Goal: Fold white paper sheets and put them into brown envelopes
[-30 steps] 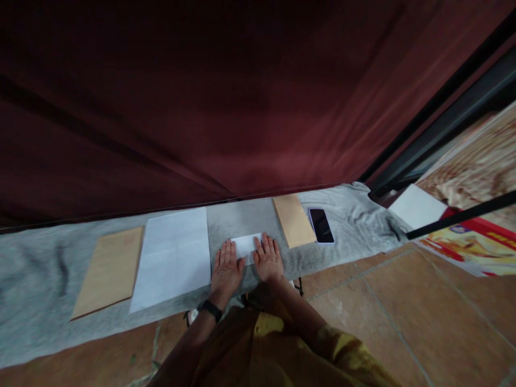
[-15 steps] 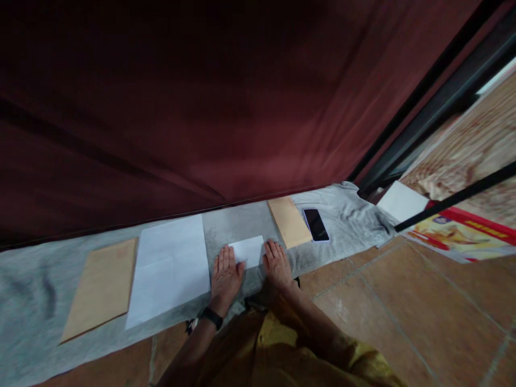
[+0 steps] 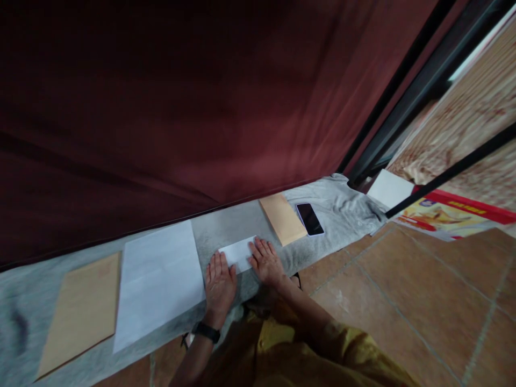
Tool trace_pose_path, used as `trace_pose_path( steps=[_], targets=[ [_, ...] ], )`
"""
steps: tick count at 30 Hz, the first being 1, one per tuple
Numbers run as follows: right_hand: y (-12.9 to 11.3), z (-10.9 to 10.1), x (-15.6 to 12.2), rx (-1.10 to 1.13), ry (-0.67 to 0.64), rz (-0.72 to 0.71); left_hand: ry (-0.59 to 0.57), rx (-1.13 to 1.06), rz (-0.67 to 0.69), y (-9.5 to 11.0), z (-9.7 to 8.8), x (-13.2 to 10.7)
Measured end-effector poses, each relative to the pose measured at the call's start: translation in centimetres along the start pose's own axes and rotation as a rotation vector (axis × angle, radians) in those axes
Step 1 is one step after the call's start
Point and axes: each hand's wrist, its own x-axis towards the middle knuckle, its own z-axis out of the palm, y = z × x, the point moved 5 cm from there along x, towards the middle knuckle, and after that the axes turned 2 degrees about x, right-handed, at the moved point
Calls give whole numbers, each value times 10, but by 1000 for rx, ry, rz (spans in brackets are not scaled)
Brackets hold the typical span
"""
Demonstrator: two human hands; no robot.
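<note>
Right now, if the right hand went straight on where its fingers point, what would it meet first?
The right hand touches the small white paper. Past the paper's corner there is only grey cloth, then probably the dark red curtain. The brown envelope lies off to its right.

The scene is dim. The dark red fabric curtain (image 3: 201, 107) sinks to near black at the upper left. Daylight enters through a pale gap beside the black metal frame (image 3: 423, 80) at the upper right. The large white paper sheet (image 3: 157, 279) and the small folded white paper (image 3: 237, 252) are the brightest patches. The left hand (image 3: 220, 285) and right hand (image 3: 266, 263) throw only soft shadows. The edges show wide-angle bending and slight blur.
</note>
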Motion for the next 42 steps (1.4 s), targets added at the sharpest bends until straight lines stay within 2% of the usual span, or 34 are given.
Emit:
trace_pose_path(
  steps=[2,4,7,9,13,21,26,29,31,36,42],
  targets=[
    [4,-4,-2,-16,-11,-9,31,11,-9,9,-6,4],
    [5,-6,-3,-31,-27,-10,23,2,40,28,-9,9],
    [5,-6,-4,-61,-68,-24,-103,-55,238,64,1,11],
    [5,-5,-4,-76,-83,-41,-165,-61,255,73,10,8],
    [7,-3,-5,-78,-42,-22,-182,-27,224,61,16,-6],
    [6,-4,-6,-46,2,-30,-122,41,106,18,-2,-25],
    [15,-3,-8,-9,8,-30,-92,28,34,5,-9,-35],
    [19,-3,-10,8,-10,-35,-78,14,10,10,-14,-32],
    [20,-3,-10,5,-32,-41,-80,-2,37,20,-15,-26],
    [21,-6,-10,-1,-60,-22,-168,-67,225,50,-7,-22],
    [10,-10,-4,70,-63,-24,-189,-39,244,52,-2,-26]
  ],
)
